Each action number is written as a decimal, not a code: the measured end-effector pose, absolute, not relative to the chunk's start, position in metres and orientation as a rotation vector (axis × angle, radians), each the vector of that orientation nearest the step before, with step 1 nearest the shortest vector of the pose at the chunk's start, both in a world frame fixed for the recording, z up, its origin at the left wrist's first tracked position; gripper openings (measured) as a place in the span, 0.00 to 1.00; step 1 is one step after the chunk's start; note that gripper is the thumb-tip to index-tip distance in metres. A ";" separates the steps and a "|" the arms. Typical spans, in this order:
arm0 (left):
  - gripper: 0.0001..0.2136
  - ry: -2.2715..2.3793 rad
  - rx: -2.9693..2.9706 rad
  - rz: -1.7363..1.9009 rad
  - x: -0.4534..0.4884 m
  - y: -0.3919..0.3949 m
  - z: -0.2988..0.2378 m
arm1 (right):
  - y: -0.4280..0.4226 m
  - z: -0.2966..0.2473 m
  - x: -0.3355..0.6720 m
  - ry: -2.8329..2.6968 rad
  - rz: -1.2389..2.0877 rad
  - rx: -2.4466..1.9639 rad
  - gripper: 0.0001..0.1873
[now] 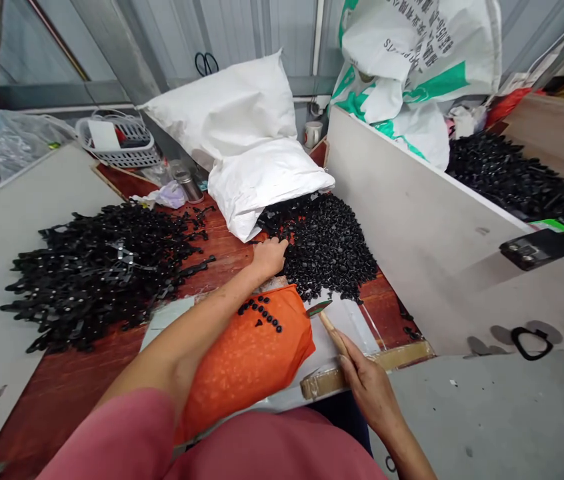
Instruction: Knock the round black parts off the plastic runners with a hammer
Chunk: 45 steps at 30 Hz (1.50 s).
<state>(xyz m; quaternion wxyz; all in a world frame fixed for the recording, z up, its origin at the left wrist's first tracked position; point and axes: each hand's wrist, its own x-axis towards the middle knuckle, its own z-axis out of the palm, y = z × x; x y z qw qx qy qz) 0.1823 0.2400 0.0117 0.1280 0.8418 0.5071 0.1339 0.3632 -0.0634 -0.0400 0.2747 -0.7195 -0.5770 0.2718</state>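
Note:
My left hand (269, 259) reaches past the orange bag to the mouth of the white sack (267, 170), beside a heap of small black plastic parts (335, 243). Its fingers are curled down, and what they hold, if anything, is hidden. Below that arm lies the full orange bag (242, 363), with several small black round pieces (265, 313) on top. In my right hand (367, 383) is a knife (335, 331), gripped by its wooden handle. The short dark blade points up and left, close to the bag's right end and the heap's lower edge.
To the left lies a large pile of black branching plastic parts (107, 273). Pale partition boards (442, 220) flank the red-brown tabletop (77, 380). A grey basket (119, 143), a metal canister (189, 187) and a white mug (313, 133) stand at the back.

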 end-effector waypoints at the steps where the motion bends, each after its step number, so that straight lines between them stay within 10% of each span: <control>1: 0.09 1.457 2.422 0.410 0.184 0.244 0.010 | -0.063 -0.041 0.363 -1.553 0.723 -1.935 0.27; 23: 0.10 1.008 1.088 0.840 0.087 0.196 0.056 | -0.063 -0.047 0.366 -1.572 0.677 -1.886 0.25; 45: 0.12 1.423 2.547 0.172 0.003 0.048 0.017 | -0.059 -0.044 0.367 -1.599 0.663 -2.138 0.33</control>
